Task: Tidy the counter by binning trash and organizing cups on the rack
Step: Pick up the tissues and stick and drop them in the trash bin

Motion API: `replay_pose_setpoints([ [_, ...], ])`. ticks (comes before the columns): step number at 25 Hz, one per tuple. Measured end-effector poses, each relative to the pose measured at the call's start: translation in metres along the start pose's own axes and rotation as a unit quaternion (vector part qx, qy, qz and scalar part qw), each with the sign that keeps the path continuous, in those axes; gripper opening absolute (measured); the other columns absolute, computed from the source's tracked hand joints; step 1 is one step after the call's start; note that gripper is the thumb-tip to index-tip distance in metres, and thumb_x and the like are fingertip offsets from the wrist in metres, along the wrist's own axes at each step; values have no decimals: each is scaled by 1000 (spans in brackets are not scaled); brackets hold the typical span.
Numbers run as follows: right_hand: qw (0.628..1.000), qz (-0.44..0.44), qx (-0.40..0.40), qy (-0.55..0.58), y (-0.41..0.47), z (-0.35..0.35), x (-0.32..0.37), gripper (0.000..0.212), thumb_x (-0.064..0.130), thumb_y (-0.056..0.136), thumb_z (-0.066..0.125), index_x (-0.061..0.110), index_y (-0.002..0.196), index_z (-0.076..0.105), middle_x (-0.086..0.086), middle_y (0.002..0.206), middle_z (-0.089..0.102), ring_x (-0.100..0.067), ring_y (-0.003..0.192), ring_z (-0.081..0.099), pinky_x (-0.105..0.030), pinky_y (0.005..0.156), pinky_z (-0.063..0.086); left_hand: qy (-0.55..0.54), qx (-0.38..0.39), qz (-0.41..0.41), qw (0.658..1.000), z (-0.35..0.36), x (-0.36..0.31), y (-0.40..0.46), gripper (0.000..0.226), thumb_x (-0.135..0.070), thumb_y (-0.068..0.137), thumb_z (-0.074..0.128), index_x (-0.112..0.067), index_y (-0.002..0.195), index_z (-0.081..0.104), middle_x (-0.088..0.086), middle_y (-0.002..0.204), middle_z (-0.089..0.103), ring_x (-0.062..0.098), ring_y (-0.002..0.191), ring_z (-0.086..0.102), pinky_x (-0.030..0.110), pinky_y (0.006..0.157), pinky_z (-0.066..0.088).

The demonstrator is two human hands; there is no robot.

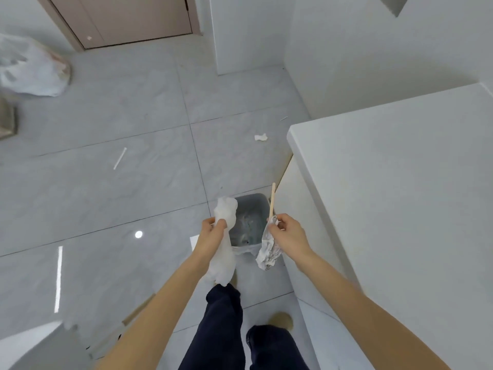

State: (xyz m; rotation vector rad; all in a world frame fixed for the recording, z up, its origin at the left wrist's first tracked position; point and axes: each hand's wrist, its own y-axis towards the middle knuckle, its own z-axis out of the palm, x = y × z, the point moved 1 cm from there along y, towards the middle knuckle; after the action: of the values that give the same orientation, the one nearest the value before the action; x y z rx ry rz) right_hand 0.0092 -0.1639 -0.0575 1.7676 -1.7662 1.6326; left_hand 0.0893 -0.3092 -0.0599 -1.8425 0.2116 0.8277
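Observation:
A small grey bin (250, 209) stands on the floor against the white counter's side, directly below my hands. My left hand (213, 232) is shut on a wad of white crumpled tissue (223, 252) that hangs down past my wrist, at the bin's left rim. My right hand (286, 232) pinches a crumpled grey-white wrapper (268, 252) together with a thin wooden stick (272, 201) that points upward, over the bin's right rim. No cups or rack are visible.
The white counter (400, 169) fills the right side. On the grey tiled floor lie a white straw (119, 158), a small paper scrap (261, 137) and a full white plastic bag (29, 68) at far left. A brown door (125, 20) is ahead.

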Motion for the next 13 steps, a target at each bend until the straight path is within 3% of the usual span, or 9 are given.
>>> replay_pose_setpoints([
  [5,998,43,-6,-41,61,27,20,23,13,90,48,3,109,55,-10,99,59,-19,87,50,-11,58,35,14,40,-13,999,-26,-21,68,42,-26,92,46,-13,130,35,3,114,47,22,100,47,31,84,38],
  [10,994,59,2,-97,122,37,6,9,15,92,46,9,90,53,-6,83,53,-22,78,50,-25,57,36,-23,35,-37,998,-21,-19,134,41,-27,90,51,-18,129,42,7,114,51,24,103,51,33,87,42],
  [13,989,87,22,-115,166,57,-29,13,13,92,46,3,92,54,-8,84,53,-21,76,48,-20,54,34,-57,54,-92,993,-6,3,186,43,-29,89,53,-19,130,43,10,122,56,27,109,55,38,87,47],
])
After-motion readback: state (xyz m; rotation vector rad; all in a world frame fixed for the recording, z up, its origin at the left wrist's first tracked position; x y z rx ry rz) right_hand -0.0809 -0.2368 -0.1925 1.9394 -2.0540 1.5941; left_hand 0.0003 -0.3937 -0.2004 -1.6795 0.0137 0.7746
